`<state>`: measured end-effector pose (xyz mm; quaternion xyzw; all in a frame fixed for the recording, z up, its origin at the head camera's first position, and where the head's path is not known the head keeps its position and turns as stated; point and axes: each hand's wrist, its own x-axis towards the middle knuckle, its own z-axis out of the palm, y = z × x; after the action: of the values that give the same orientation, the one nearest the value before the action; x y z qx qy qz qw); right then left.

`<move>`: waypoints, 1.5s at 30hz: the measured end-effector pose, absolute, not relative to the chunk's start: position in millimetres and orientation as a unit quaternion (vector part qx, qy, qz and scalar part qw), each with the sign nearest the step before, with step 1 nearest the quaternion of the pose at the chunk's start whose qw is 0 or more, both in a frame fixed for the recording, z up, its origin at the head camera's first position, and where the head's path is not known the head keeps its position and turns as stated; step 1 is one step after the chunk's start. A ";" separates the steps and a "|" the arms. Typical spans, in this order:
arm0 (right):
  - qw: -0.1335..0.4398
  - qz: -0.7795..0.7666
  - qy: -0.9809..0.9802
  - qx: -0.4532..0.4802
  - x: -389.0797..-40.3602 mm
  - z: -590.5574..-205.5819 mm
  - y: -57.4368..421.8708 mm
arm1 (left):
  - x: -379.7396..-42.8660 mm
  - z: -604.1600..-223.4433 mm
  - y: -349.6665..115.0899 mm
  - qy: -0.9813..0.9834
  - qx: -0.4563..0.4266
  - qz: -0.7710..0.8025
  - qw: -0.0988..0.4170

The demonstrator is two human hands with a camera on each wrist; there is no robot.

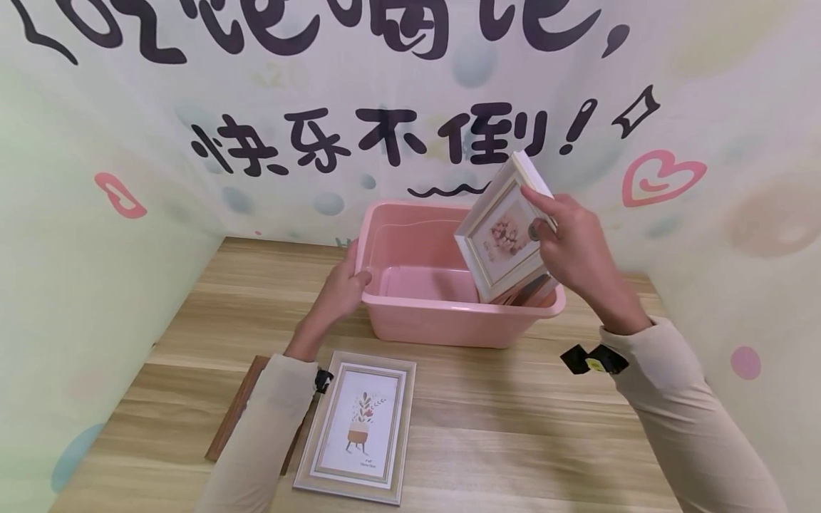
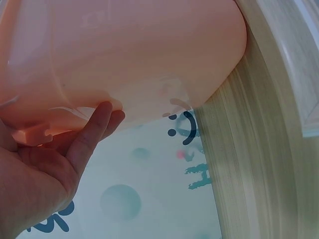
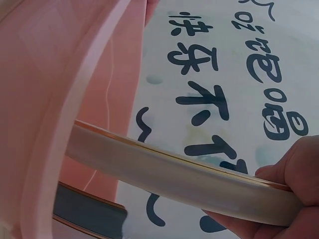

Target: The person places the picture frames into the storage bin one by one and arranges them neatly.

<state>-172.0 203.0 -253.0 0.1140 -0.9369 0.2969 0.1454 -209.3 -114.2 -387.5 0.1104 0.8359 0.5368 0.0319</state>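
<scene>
My right hand (image 1: 573,239) grips the upper right edge of a white picture frame (image 1: 503,231) with a pink flower print. That frame stands tilted, its lower end inside the right part of a pink plastic basin (image 1: 442,324). In the right wrist view its pale side edge (image 3: 184,177) runs from the basin to my fingers. Behind it, another frame with a dark edge (image 3: 89,211) is partly hidden in the basin. My left hand (image 1: 340,285) holds the basin's left rim, thumb over the top; the left wrist view shows its fingers (image 2: 94,132) against the outer wall.
On the wooden table (image 1: 500,427) in front of the basin lies a beige picture frame (image 1: 407,420) with a potted plant print. A brown frame (image 1: 237,410) lies left of it, partly under my left forearm. A printed wall (image 1: 308,214) rises close behind the basin.
</scene>
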 end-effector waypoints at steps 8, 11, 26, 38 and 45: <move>0.108 0.289 -0.946 0.099 -175.4 -263.1 199.0 | -208.6 -387.2 -113.7 0.831 0.116 0.543 0.033; 0.098 0.287 -0.948 0.093 -177.0 -266.3 197.3 | -208.4 -387.5 -113.5 0.829 0.118 0.545 0.034; 0.093 0.255 -0.959 0.081 -186.3 -286.5 191.6 | -209.8 -388.5 -112.7 0.827 0.121 0.548 0.030; 0.082 0.243 -0.963 0.087 -191.9 -304.5 191.4 | -208.0 -388.1 -112.8 0.827 0.119 0.549 0.036; 0.078 0.242 -0.964 0.080 -195.9 -310.7 187.1 | -208.8 -388.4 -113.1 0.831 0.109 0.544 0.034</move>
<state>-195.9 187.1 -310.7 0.0801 -0.9638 0.2418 0.0780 -208.8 -113.1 -388.4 0.1094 0.8310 0.5444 0.0340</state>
